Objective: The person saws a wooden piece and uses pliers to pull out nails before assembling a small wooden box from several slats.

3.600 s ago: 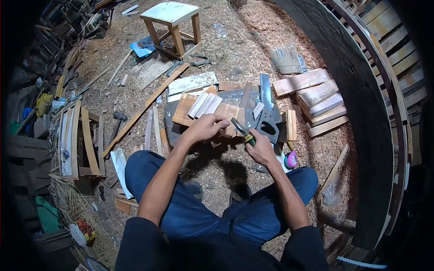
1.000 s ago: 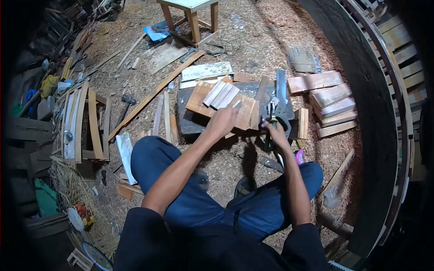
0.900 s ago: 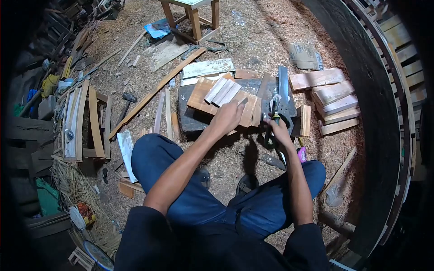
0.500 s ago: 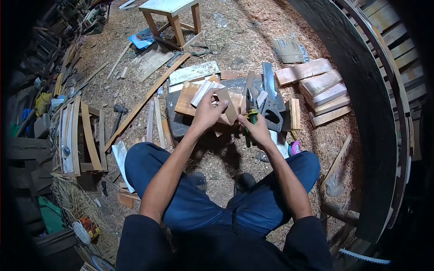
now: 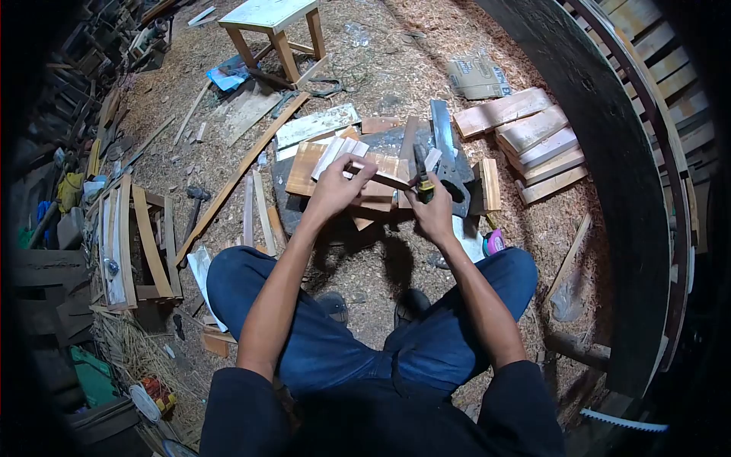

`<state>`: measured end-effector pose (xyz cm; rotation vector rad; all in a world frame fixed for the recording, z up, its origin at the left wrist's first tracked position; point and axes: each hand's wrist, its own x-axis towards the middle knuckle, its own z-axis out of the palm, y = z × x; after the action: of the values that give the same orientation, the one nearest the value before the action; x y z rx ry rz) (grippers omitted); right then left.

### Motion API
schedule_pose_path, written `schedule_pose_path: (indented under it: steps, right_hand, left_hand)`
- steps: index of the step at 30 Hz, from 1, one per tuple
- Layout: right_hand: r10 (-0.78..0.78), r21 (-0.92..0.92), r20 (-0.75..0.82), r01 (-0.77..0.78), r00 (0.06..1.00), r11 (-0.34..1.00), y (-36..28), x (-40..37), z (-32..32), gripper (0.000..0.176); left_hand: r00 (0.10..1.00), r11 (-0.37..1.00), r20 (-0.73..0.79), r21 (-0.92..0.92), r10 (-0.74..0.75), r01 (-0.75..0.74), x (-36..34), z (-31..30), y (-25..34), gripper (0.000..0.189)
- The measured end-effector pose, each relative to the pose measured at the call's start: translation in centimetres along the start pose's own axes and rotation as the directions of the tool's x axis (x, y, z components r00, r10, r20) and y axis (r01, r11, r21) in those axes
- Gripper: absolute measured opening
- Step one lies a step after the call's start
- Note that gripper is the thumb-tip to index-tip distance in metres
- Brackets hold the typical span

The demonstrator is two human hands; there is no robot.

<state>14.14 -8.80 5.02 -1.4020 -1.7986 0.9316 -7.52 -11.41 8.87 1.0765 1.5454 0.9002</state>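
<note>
My left hand [image 5: 339, 189] is closed on a small wooden board [image 5: 388, 178], which is held nearly edge-on to me above other wood pieces. In my right hand [image 5: 434, 213] is a pair of pliers [image 5: 423, 181] with green and yellow handles, its dark jaws pointing away from me by the board's right end. Beneath the hands, a light brown wooden block [image 5: 303, 169] and pale strips [image 5: 329, 158] lie on a dark low work surface [image 5: 291, 202]. A handsaw [image 5: 442, 133] rests at the right of that surface, its dark handle near my right hand.
Sawdust and shavings cover the ground. A stack of boards [image 5: 533, 137] lies to the right, before a dark curved beam [image 5: 601, 152]. Left are a hammer [image 5: 198, 194], a long wood strip [image 5: 244, 179] and a slatted frame [image 5: 137, 244]. A small white-topped table [image 5: 270, 14] stands ahead.
The board in my left hand has turned from showing its broad face to nearly edge-on. My right hand has rolled with the pliers, hiding more of their handles. The view has shifted slightly.
</note>
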Motion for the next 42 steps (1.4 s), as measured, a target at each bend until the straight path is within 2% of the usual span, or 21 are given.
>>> schedule_pose_path:
  steps: [1, 3, 4, 9, 11, 12, 14, 15, 16, 17, 18, 20, 21, 23, 25, 27, 32, 34, 35, 37, 42]
  right_hand:
    - [0.002, 0.001, -0.005, -0.002, 1.0, 1.0, -0.1, 0.0, 0.0, 0.031]
    - [-0.022, -0.193, -0.039, 0.015, 0.999, 0.981, -0.2, -0.1, 0.0, 0.031]
    - [0.021, -0.185, 0.021, -0.016, 1.0, 0.983, 1.3, 0.3, 0.5, 0.034]
    - [0.014, -0.158, 0.001, -0.014, 1.0, 0.987, 3.8, -0.1, 0.7, 0.035]
    - [0.106, -0.076, -0.033, -0.108, 0.994, 0.991, 4.9, 0.2, 1.2, 0.033]
    - [0.107, -0.075, -0.032, -0.109, 0.994, 0.991, 5.7, 0.3, 1.4, 0.033]
    - [0.184, 0.108, 0.092, -0.194, 0.979, 0.975, 7.3, 0.5, 1.8, 0.03]
    - [0.187, 0.109, 0.092, -0.196, 0.978, 0.974, 6.7, 0.3, 1.6, 0.03]
    - [0.262, 0.174, 0.152, -0.287, 0.953, 0.942, 6.2, 0.2, 1.5, 0.029]
    - [0.327, 0.234, 0.216, -0.374, 0.92, 0.897, 5.6, 0.1, 1.5, 0.028]
    - [0.327, 0.238, 0.215, -0.375, 0.92, 0.896, 6.3, 0.0, 1.7, 0.028]
    - [0.308, 0.424, 0.339, -0.437, 0.889, 0.794, 7.7, -0.6, 1.7, 0.03]
    - [0.31, 0.422, 0.342, -0.439, 0.887, 0.793, 7.8, -0.9, 1.2, 0.03]
    - [0.229, -0.008, 0.357, -0.242, 0.906, 0.97, 6.9, -1.6, -0.4, 0.032]
    - [0.286, -0.05, 0.387, -0.29, 0.876, 0.956, 5.4, -2.2, -1.2, 0.034]
    - [0.199, -0.06, 0.372, -0.19, 0.907, 0.98, 6.0, -2.5, -1.2, 0.035]
    - [0.2, -0.076, 0.391, -0.185, 0.898, 0.98, 6.2, -2.5, -1.2, 0.04]
    - [-0.029, -0.125, 0.271, 0.065, 0.962, 0.99, 6.9, -2.7, -0.8, 0.045]
    - [-0.028, -0.125, 0.275, 0.065, 0.961, 0.99, 7.3, -3.0, -0.8, 0.045]
    - [0.044, -0.334, 0.298, 0.061, 0.953, 0.941, 5.0, -3.4, -1.7, 0.05]
    - [0.069, -0.401, 0.345, 0.081, 0.936, 0.912, 3.5, -3.6, -1.8, 0.053]
  left_hand:
    - [1.0, 1.0, 0.005, 0.003, 0.002, -0.002, 0.4, 0.1, -1.0, 0.031]
    - [0.932, 0.89, -0.023, 0.307, 0.361, -0.336, 1.2, 0.5, -3.0, 0.028]
    - [0.941, 0.909, 0.003, 0.258, 0.338, -0.327, 1.4, 0.8, -3.4, 0.027]
    - [0.962, 0.919, 0.042, 0.289, 0.268, -0.269, 1.2, 0.9, -3.3, 0.023]
    - [0.892, 0.784, 0.139, 0.432, 0.43, -0.445, 1.2, 0.6, -4.1, 0.022]
    - [0.889, 0.739, 0.127, 0.51, 0.44, -0.44, 0.7, 0.8, -4.0, 0.024]
    - [0.889, 0.689, 0.119, 0.589, 0.443, -0.422, 0.3, 1.0, -3.5, 0.025]
    - [0.887, 0.633, 0.113, 0.66, 0.448, -0.404, 0.1, 1.3, -3.4, 0.027]
    - [0.888, 0.632, 0.116, 0.661, 0.446, -0.404, 0.0, 1.5, -3.6, 0.027]
    - [0.856, 0.553, 0.103, 0.723, 0.507, -0.414, -0.2, 1.7, -3.8, 0.028]
    - [0.819, 0.47, 0.095, 0.779, 0.566, -0.415, -0.3, 1.7, -3.6, 0.029]
    - [0.814, 0.474, 0.092, 0.774, 0.573, -0.421, -0.3, 2.0, -3.4, 0.03]
    - [0.81, 0.479, 0.087, 0.767, 0.58, -0.426, -0.4, 2.0, -3.4, 0.03]
    - [0.802, 0.501, 0.106, 0.731, 0.588, -0.464, -0.1, 2.3, -3.8, 0.03]
    - [0.793, 0.524, 0.119, 0.691, 0.598, -0.499, 0.3, 2.5, -4.0, 0.031]
    - [0.827, 0.527, 0.137, 0.711, 0.546, -0.465, 0.6, 2.5, -4.2, 0.03]
    - [0.832, 0.525, 0.124, 0.722, 0.541, -0.45, 0.6, 2.6, -4.4, 0.025]
    - [0.838, 0.53, 0.123, 0.724, 0.531, -0.442, 0.6, 2.7, -4.5, 0.025]
    - [0.838, 0.528, 0.118, 0.728, 0.533, -0.437, 0.6, 2.8, -4.6, 0.025]
    - [0.84, 0.529, 0.108, 0.732, 0.532, -0.429, 0.7, 2.9, -4.8, 0.025]
    - [0.833, 0.527, 0.104, 0.73, 0.543, -0.435, 0.6, 3.0, -4.8, 0.025]
